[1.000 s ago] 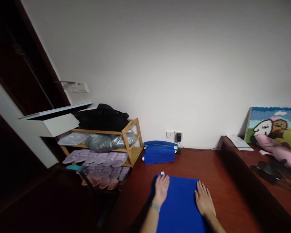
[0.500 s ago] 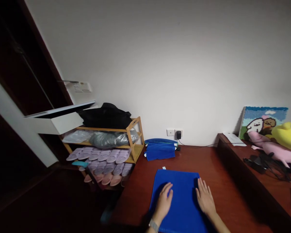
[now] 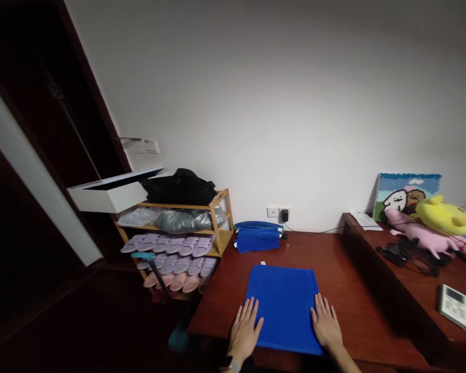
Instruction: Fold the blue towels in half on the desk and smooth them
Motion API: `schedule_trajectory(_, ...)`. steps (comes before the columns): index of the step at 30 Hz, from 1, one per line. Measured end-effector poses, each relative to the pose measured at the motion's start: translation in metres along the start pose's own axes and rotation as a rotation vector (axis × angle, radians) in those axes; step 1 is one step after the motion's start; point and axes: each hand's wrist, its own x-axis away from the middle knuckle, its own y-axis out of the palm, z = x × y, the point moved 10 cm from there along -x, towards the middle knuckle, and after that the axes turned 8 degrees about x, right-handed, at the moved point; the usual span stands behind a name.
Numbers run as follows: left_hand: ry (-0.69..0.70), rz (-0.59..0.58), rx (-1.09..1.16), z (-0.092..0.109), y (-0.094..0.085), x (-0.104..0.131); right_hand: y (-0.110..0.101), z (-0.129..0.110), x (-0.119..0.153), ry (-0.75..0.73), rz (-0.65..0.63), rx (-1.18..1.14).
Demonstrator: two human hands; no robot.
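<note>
A blue cloth (image 3: 283,308) lies spread flat on the reddish-brown table (image 3: 357,305), its near edge close to the table's front. My left hand (image 3: 245,327) rests on its left edge, fingers stretched out and a little apart. On the opposite edge lies my right hand (image 3: 326,321), also flat with its fingers extended. Neither hand grips anything. A small white tag (image 3: 263,263) shows just beyond the cloth's far edge. Farther back, against the wall, sits a folded pile of blue cloths (image 3: 257,238) with white tags.
Left of the table stands a wooden shoe rack (image 3: 222,233) with slippers (image 3: 171,244), a black bag (image 3: 182,187) and a white box (image 3: 108,198). A raised ledge on the right holds plush toys (image 3: 415,230), cables (image 3: 411,256) and a white remote-like device (image 3: 453,305). A black plug (image 3: 285,215) is in the wall.
My left hand has moved left and toward me, from the cloth's inner area to its left edge. My right hand has slid slightly nearer along the right edge. The view has shifted a little.
</note>
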Motion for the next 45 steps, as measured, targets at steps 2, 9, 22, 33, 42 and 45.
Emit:
schedule_trajectory(2,-0.011,0.01,-0.057,-0.018,-0.01,0.013,-0.004,-0.001,0.001,-0.001,-0.007,-0.017)
schedule_trajectory(9,0.214,0.034,-0.179,-0.029,-0.023,0.054,-0.031,0.002,0.045,-0.193,0.27,-0.115)
schedule_trajectory(22,0.411,0.251,-0.207,0.018,-0.074,0.081,-0.025,0.04,0.108,-0.54,0.195,-0.311)
schedule_trajectory(33,0.315,0.487,0.26,0.1,-0.245,0.016,-0.25,0.062,0.095,-0.568,0.656,-0.595)
schedule_trajectory(42,0.185,0.454,0.589,0.101,-0.276,-0.094,-0.324,0.083,0.028,-0.39,0.729,-0.73)
schedule_trajectory(45,0.095,0.366,0.573,0.064,-0.224,-0.136,-0.275,0.074,-0.022,-0.357,0.588,-0.758)
